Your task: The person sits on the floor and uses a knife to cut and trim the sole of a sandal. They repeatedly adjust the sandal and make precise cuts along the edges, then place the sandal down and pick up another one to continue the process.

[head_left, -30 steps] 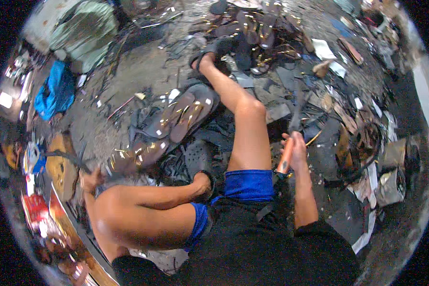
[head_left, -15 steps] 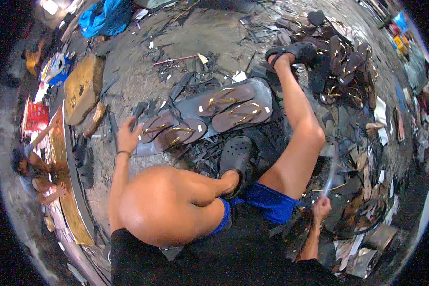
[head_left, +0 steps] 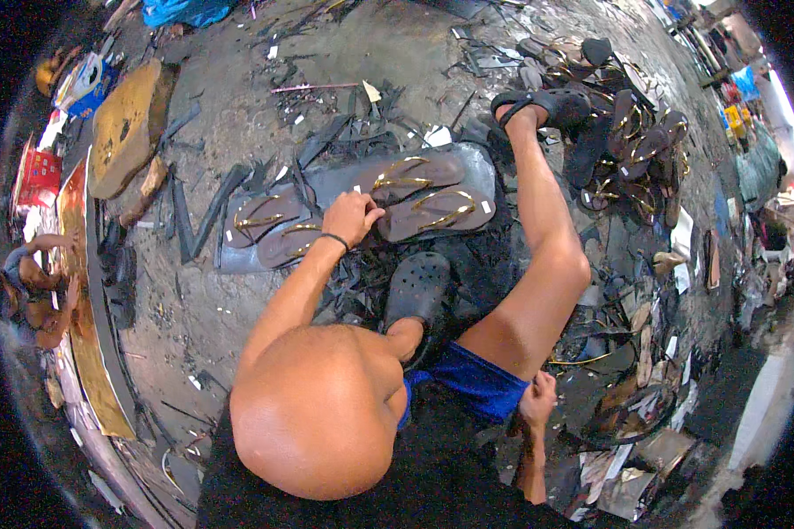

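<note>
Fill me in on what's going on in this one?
A person sits low with the left hand over the brown flip-flops with gold straps; whether it grips one is hard to tell. Four of them lie on a grey slab. The right hand is curled beside the blue shorts, and whether it holds anything is unclear. More flip-flops are heaped in a pile beside the outstretched foot, and dark scraps litter the floor.

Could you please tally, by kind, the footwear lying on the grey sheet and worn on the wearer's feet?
Brown flip-flops with gold straps: 4
Dark, round-toed clogs: 2
Total: 6
</note>
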The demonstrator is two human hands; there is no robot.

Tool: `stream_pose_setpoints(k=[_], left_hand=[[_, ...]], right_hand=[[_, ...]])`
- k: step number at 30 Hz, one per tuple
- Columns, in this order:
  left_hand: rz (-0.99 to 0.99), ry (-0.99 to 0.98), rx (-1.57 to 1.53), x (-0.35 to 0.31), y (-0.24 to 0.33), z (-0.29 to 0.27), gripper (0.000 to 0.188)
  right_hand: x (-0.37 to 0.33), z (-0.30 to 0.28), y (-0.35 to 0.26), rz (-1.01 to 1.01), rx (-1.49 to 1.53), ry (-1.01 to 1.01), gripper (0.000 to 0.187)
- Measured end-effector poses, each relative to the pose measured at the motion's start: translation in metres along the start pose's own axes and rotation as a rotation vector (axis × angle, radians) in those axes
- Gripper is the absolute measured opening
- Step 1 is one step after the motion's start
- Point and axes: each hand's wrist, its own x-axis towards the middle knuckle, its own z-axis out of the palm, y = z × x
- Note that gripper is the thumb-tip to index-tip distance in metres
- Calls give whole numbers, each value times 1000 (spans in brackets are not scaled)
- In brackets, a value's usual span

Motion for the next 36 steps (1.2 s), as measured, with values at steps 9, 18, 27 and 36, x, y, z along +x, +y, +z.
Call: stream_pose_setpoints(k=[9,18,27,36], left_hand=[[46,-183,-22,20,-6,-5,44],[68,508,-215,16,-12,-61,22],[307,-48,301,-65,-27,-46,89],[213,-317,492,-43,-26,-36,88]], right_hand=[[59,-87,-217,304,1051,187,28],[78,-24,-294,391,1557,-369,31],[88,56,-267,245,858,-655,44],[75,71,-287,12,512,-675,40]])
